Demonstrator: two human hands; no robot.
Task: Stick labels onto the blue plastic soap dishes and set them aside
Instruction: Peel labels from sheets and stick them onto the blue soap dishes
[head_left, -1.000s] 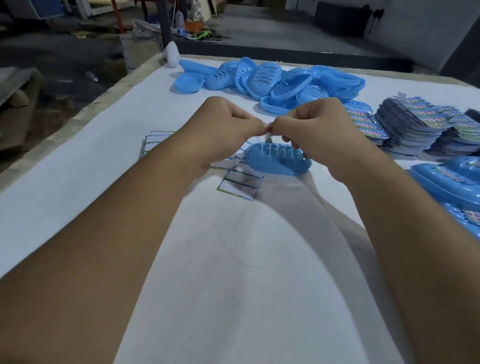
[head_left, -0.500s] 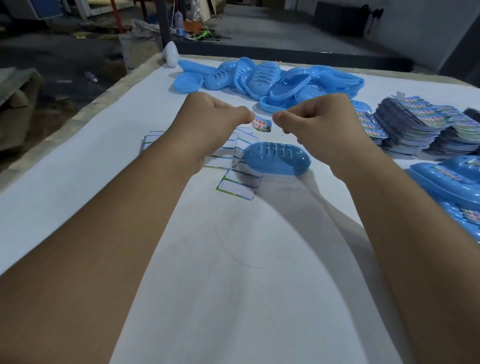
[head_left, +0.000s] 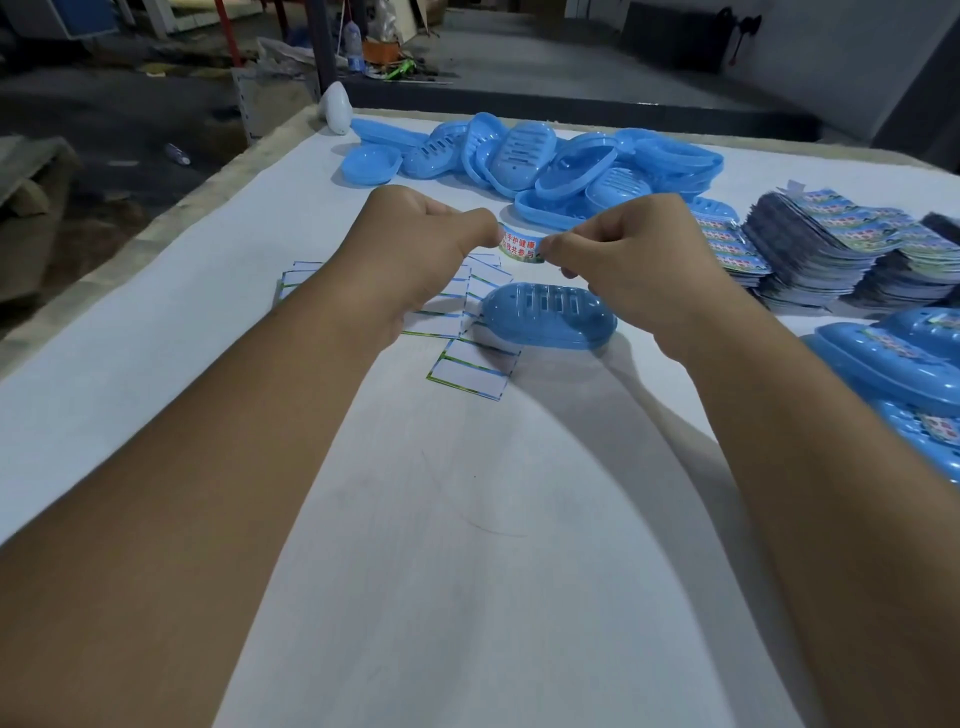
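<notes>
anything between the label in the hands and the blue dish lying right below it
Nothing visible. The label is pinched at its ends by the left hand and right hand, above and just beyond the soap dish, whose slotted top is bare.

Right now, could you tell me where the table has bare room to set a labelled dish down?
The near cloth of the table between the forearms is bare, as is the left side beyond the backing papers. It is crowded at the far edge with the soap dish pile, and on the right with label stacks and finished dishes.
</notes>
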